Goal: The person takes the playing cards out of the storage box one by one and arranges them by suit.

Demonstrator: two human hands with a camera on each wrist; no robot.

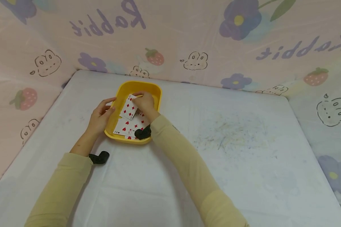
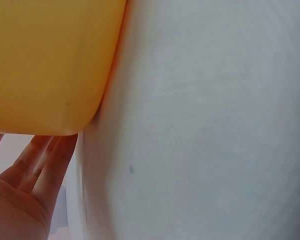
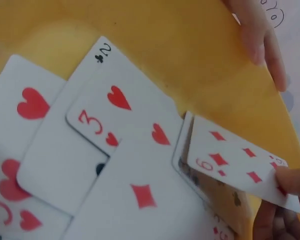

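Note:
A yellow plastic tub (image 1: 139,84) stands on the white-covered table, with several playing cards lying overlapped inside it. Between thumb and fingers, my right hand (image 1: 146,102) pinches a six of diamonds (image 3: 230,156), tilted over the other cards. Below it in the right wrist view are a three of hearts (image 3: 135,107), a two of clubs (image 3: 52,170) and a diamond card (image 3: 140,210). My left hand (image 1: 97,119) touches the tub's left side, thumb and index fingertips at the rim. Its fingers (image 2: 55,172) look fairly straight in the left wrist view, partly hidden by the tub.
Black wrist devices sit under the left sleeve (image 1: 100,157) and by the right cuff, the latter overlapping the tub's near end. A curtain (image 1: 170,34) with rabbits, flowers and strawberries hangs behind the table. Smudged marks (image 1: 236,130) stain the cloth on the right.

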